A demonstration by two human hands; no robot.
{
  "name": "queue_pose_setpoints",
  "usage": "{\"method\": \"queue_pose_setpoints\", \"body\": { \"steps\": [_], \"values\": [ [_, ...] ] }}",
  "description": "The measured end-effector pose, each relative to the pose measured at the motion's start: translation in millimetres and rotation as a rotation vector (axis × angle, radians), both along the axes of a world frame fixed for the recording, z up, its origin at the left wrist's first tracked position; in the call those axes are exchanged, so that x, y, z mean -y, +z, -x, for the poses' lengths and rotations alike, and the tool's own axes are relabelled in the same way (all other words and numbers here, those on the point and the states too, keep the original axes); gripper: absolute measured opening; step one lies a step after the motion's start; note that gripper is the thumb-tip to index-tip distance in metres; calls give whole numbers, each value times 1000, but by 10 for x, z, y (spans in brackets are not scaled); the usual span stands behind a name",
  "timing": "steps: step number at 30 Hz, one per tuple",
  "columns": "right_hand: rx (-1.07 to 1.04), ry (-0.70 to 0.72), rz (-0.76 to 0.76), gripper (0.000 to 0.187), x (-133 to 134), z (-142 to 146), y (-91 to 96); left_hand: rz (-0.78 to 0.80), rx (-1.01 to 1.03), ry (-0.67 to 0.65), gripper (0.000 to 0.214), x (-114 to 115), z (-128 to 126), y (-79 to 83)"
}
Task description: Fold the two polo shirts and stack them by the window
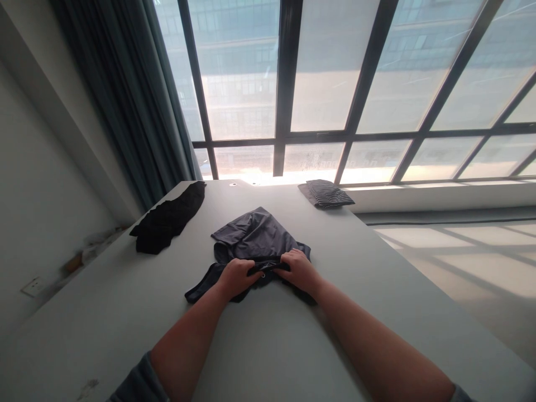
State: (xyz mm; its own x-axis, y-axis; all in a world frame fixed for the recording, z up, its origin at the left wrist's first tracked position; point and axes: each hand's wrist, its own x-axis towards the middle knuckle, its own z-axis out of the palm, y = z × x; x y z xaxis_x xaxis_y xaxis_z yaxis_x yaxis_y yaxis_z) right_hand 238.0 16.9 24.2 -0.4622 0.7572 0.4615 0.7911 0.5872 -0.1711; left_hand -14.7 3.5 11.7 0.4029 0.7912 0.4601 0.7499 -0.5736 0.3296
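Observation:
A dark grey garment (255, 237) lies crumpled in the middle of the pale grey table (125, 312). My left hand (237, 276) is closed on its near edge, fingers curled over the dark hem. My right hand (299, 269) grips the same edge just to the right, fingers also curled. The two hands are close together, almost touching. A small ring or snap shows on the fabric between them.
A black garment (170, 218) lies at the table's far left edge. A folded striped cloth (325, 193) rests at the far end by the window sill. A tall window with dark frames and a teal curtain (125, 95) stand behind.

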Motion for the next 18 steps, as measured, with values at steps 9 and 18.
{"method": "queue_pose_setpoints", "body": {
  "steps": [9,18],
  "values": [
    [-78,-77,-120,37,-75,-104,8,-168,-22,191,37,-82,146,5],
    [-112,-200,-67,38,-96,-177,55,-198,125,293,5,-127,260,24]
  ]
}}
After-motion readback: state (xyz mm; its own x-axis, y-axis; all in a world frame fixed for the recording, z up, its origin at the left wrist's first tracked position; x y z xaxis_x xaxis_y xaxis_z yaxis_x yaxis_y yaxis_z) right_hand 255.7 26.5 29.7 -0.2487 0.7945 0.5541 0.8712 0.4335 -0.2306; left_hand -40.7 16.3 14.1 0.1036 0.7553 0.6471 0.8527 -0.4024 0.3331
